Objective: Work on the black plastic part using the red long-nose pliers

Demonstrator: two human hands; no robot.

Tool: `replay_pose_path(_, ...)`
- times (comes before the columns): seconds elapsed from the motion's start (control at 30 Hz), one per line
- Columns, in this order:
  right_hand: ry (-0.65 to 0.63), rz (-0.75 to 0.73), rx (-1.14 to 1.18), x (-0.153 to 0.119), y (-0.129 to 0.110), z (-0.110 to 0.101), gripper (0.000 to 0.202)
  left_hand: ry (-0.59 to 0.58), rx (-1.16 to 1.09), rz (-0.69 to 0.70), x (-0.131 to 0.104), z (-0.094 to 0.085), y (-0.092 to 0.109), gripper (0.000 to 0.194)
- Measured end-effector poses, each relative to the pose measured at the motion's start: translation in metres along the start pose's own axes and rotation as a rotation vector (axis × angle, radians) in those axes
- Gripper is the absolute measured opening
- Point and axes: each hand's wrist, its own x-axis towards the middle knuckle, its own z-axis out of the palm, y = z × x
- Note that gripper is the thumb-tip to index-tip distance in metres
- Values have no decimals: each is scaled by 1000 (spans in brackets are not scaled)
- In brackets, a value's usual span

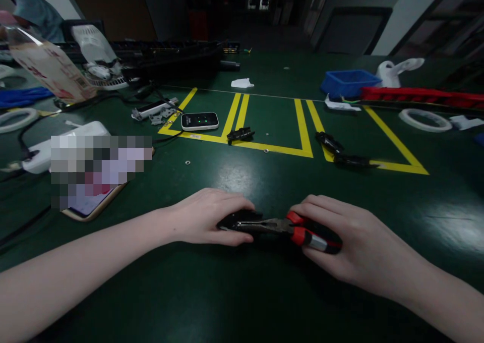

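Pliers (pixel 298 235) held in right hand (pixel 351 232), nose pointed at gripped part (pixel 244 215) in left hand (pixel 209 216) | phone (pixel 102 196) laid on table (pixel 227 292), ahead-left of left hand | single loose part (pixel 241 134) set ahead of left hand | tray (pixel 350 84) placed far ahead of right hand, tape roll (pixel 423 127) ahead-right

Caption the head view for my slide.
Right grip holding red-handled pliers at a black part in the left grip, over a green table.
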Motion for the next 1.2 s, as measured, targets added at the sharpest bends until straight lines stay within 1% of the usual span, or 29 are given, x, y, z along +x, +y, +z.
replay_pose_path(0.13, -27, 29, 32, 0, 0, -1, 27, -13, 41, -36, 1, 0, 1, 39)
replay_pose_path(0.23, -34, 36, 17, 1, 0, -2, 26, 4, 12, -58, 0, 0, 4, 38)
replay_pose_path(0.4, 2, -2, -66, 1, -2, -2, 27, 35, -37, -81, 1, -1, 6, 36)
replay_pose_path(0.53, 31, -31, -83, 2, -2, -1, 30, 40, -12, -56, 1, 1, 3, 37)
replay_pose_path(0.7, 50, -47, -77, 2, -3, -1, 29, 32, -17, -36, 1, 2, 1, 38)
replay_pose_path(0.87, 39, -36, -51, 1, -3, -1, 29, 22, -8, -27, 2, 1, 1, 39)
replay_pose_path(1.03, 25, -13, -43, 1, -4, 0, 27, 5, 34, -25, 3, 2, 1, 37)
replay_pose_path(1.2, 64, -23, -43, 0, -6, 5, 29, 14, 129, -22, 4, 2, 2, 37)
